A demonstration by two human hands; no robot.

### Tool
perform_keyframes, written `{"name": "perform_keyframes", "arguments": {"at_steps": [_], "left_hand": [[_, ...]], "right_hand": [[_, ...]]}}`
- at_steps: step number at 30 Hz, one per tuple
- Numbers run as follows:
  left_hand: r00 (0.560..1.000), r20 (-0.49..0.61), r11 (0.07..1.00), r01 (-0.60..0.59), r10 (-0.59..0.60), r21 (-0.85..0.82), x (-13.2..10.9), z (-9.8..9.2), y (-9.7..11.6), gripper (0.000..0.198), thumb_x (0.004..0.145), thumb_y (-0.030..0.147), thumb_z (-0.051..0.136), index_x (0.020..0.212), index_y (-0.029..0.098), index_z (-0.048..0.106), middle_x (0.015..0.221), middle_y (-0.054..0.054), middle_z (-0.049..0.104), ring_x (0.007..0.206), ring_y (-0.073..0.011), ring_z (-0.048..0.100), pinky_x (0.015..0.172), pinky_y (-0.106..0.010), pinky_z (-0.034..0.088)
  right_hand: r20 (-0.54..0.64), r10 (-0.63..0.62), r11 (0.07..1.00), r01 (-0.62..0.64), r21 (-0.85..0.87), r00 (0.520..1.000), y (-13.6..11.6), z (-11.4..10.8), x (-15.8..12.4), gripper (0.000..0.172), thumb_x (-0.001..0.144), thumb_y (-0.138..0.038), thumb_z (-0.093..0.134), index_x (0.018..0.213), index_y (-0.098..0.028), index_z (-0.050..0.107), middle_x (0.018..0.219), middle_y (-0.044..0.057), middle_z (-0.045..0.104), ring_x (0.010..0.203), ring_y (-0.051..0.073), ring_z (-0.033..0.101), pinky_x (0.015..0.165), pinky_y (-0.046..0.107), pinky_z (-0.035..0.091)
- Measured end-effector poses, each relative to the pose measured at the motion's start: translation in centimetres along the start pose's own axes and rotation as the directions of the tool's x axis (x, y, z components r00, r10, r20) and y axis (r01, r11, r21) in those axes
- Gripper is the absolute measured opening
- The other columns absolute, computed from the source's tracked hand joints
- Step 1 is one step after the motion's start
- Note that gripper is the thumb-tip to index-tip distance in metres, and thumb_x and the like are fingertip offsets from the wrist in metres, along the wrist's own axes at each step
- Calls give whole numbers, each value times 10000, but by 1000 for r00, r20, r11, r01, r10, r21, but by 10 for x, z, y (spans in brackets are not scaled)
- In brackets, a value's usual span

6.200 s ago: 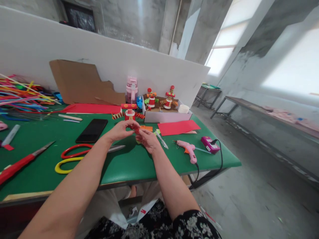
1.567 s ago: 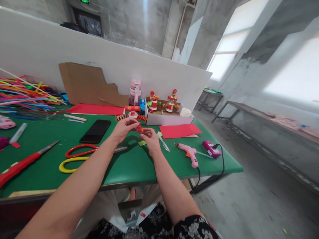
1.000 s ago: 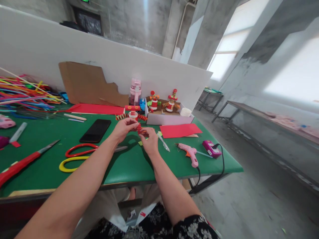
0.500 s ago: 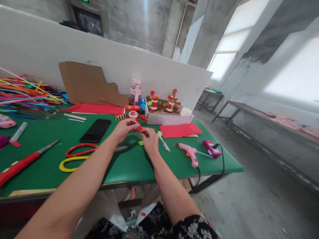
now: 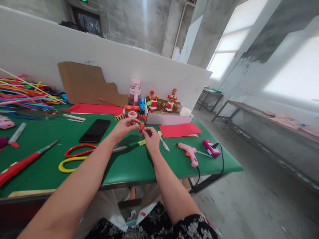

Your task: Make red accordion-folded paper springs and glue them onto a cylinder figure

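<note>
Between my hands is a small red-and-orange folded paper strip (image 5: 141,127), pleated like an accordion. My left hand (image 5: 125,128) has its fingers closed at the strip's left end. Thumb and fingertips of my right hand (image 5: 151,137) pinch its lower right side. Just behind my left hand stands a red-and-white paper figure body (image 5: 133,114) with pleated arms spreading to both sides; my fingers cover its lower part. A yellow-green paper scrap (image 5: 142,142) lies under my hands, and a silver pen (image 5: 164,144) lies right of my right hand.
Red-and-yellow scissors (image 5: 79,156) and a black phone (image 5: 95,130) lie left. Red paper (image 5: 180,129), a pink glue gun (image 5: 189,153) and its cord are right. Behind stand a box (image 5: 161,119) holding two paper figures and a pink bottle (image 5: 135,91). Red-handled scissors (image 5: 22,166) lie far left.
The pleated strip now stands more upright and shows more clearly between my hands. My right hand has shifted slightly right, and the fingers of both hands have moved a little apart.
</note>
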State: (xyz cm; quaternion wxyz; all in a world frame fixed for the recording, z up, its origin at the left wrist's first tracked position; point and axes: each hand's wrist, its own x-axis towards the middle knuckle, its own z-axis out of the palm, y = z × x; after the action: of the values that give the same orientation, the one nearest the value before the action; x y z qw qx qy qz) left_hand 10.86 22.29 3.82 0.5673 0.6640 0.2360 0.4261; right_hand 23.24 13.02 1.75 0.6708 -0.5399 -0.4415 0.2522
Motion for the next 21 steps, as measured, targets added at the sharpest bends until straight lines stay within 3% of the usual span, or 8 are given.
{"name": "perform_keyframes", "arguments": {"at_steps": [3, 7, 21], "left_hand": [[997, 75, 999, -22, 19, 29, -1, -1, 0, 356, 605, 434, 830, 842, 188, 730, 836, -55, 707, 794, -195, 630, 755, -326, 500], [996, 83, 996, -28, 21, 82, -2, 3, -1, 336, 577, 446, 832, 769, 191, 729, 770, -42, 695, 724, -179, 617, 710, -308, 492], [998, 60, 989, -13, 4, 150, -1, 8, -4, 380, 546, 515, 830, 673, 181, 702, 722, -56, 710, 682, -193, 626, 694, -319, 487]], "right_hand": [[-34, 70, 994, -67, 86, 997, 4, 0, 3, 75, 739, -285, 628, 761, -231, 581, 680, -37, 623, 610, 137, 596, 636, 266, 513], [-51, 84, 991, -79, 105, 995, 5, 0, 4, 90, 735, -291, 644, 772, -229, 589, 679, -39, 625, 602, 130, 592, 617, 253, 510], [-12, -190, 953, 182, -244, 982, -3, -3, -5, 61, 802, -216, 536, 860, -231, 527, 818, 22, 630, 724, 176, 606, 719, 298, 497]]}}
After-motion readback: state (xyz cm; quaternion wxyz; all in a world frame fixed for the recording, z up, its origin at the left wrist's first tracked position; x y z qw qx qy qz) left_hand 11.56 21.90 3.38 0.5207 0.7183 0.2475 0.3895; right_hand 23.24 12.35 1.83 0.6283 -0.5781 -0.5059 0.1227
